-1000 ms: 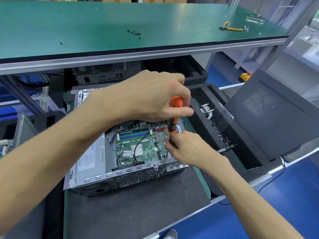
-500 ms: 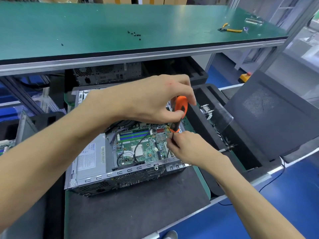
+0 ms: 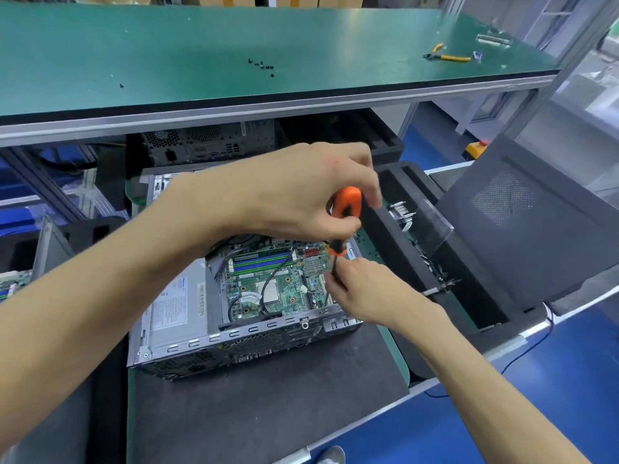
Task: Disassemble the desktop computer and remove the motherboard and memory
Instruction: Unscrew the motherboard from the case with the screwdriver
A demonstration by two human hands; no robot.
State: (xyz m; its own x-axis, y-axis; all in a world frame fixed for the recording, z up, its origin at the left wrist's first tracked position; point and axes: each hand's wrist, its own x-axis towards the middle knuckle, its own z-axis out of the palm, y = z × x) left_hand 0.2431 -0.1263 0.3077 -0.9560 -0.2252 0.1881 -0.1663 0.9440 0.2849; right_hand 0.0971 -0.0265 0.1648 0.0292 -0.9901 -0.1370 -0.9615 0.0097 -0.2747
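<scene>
since the earlier frames the left hand [image 3: 301, 192] has turned on the screwdriver [image 3: 343, 219]: a second ago the orange handle stood nearly upright with the thumb laid across it, and now its top leans to the right while the fingertips curl over the cap, blurred with motion. that left forearm comes in from the lower left and crosses above the open desktop computer case [image 3: 234, 336], the wrist bent down and the fingers and thumb wrapped round the orange-and-black handle. the right hand [image 3: 365, 293] has hardly shifted; its forearm rises from the lower right, palm down, and its fingertips pinch the thin metal shaft just under the handle, close to the case's right wall. the tip of the tool is hidden behind those fingers, so i cannot tell what it touches. the motherboard [image 3: 278, 283] lies flat inside the case, with black cables running over it and the green and blue memory slots [image 3: 261, 261] along its far side; whether modules sit in them i cannot tell. the silver power supply [image 3: 177, 303] fills the left part of the case. the case rests on a dark mat [image 3: 261, 406]. on the green upper shelf [image 3: 167, 55] lie a few small black screws [image 3: 263, 66] and yellow-handled cutters [image 3: 447, 56]. a black side panel [image 3: 522, 226] leans at the right.
</scene>
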